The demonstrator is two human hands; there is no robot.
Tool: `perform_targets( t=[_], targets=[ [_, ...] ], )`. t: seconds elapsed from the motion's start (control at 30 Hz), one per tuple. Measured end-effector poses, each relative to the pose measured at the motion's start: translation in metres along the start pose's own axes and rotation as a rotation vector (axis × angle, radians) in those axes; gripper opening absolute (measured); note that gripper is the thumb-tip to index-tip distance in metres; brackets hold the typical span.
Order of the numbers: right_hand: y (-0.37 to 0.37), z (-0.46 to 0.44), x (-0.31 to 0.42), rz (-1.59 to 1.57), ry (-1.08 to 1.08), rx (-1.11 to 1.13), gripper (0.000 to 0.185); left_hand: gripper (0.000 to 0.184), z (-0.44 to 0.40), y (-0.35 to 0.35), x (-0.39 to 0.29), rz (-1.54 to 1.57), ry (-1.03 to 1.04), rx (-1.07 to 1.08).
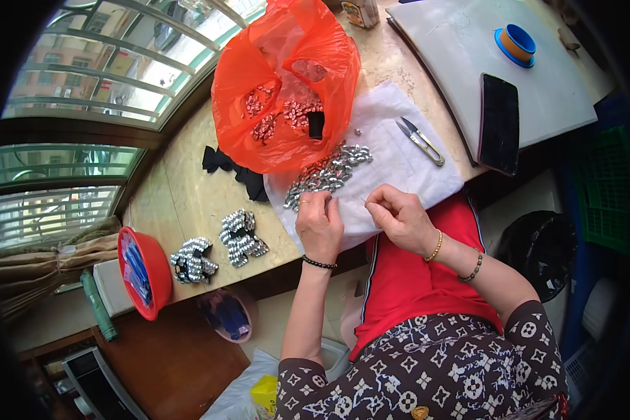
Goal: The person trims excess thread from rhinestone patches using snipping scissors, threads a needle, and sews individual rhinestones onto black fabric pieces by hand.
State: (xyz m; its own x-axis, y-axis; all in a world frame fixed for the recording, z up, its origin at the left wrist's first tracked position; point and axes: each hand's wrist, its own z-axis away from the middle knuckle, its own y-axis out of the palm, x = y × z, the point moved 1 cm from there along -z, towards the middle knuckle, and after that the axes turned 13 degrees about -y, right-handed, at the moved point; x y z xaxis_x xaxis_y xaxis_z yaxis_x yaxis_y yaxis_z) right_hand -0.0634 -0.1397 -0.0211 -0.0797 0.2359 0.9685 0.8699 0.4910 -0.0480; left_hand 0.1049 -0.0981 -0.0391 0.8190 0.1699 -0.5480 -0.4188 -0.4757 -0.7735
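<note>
My left hand is closed at the near edge of a pile of shiny silver beads, thumb and fingers pressed together. What it pinches, if anything, is hidden. To its right, my right hand is closed in a pinch on a thin needle, its point toward the left hand. Both hands are over a white cloth. Thread snips lie on the cloth beyond my right hand. Past the beads stands an open red plastic bag, holding more beads and a black spool.
Black fabric bows and two silver beaded bows lie on the table at left. A red basin holds blue packets. At right, a phone and a blue-orange ring-shaped object rest on a white board. Barred windows border the left.
</note>
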Motion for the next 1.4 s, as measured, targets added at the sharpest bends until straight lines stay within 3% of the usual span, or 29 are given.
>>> perform_targets(
  t=[0.1,0.23,0.27,0.4,0.57,1.1,1.4],
  targets=[
    [0.000,0.001,0.000,0.006,0.076,0.037,0.004,0.009,-0.002,-0.001,0.000,-0.097,0.003,0.047],
    [0.001,0.003,0.002,0.113,0.015,0.073,0.006,0.009,0.002,-0.012,-0.009,0.522,-0.594,0.280],
    [0.002,0.004,0.002,0.112,0.017,0.071,0.006,0.009,0.002,-0.014,-0.012,0.521,-0.594,0.283],
    [0.008,0.004,0.002,0.208,-0.118,0.037,0.006,0.010,0.009,-0.018,-0.020,1.395,-1.057,0.439],
    [0.007,0.005,0.003,0.296,-0.169,0.050,0.013,0.012,0.024,-0.007,-0.032,1.604,-1.126,0.420],
    [0.007,0.007,0.000,0.284,-0.172,0.014,0.011,0.013,0.031,-0.003,-0.031,1.634,-1.102,0.498],
    [0.004,0.007,0.001,0.286,-0.160,0.081,0.014,0.012,0.024,-0.011,-0.019,1.544,-1.044,0.651]
  ],
)
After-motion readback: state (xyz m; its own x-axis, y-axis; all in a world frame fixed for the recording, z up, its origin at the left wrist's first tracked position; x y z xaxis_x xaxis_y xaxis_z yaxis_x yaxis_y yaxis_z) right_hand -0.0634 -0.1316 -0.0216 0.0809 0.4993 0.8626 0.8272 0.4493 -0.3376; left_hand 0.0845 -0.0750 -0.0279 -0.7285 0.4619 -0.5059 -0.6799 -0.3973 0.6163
